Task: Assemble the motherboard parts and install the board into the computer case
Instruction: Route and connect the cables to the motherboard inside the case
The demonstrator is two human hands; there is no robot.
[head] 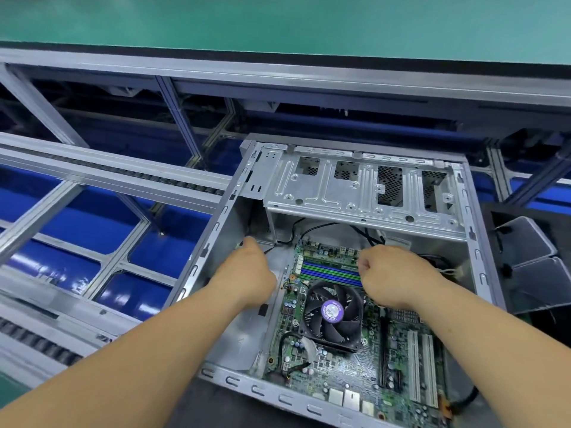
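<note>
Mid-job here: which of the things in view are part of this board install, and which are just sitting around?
Part of the job:
computer case
motherboard, lying inside the case
CPU fan
memory slots
black cable near the left hand
right hand

Just around:
conveyor rails
blue bins
grey trays

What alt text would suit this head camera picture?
Two bare hands, left hand and right hand, reach into an open metal computer case where a green motherboard with a black cooler fan lies.
</note>
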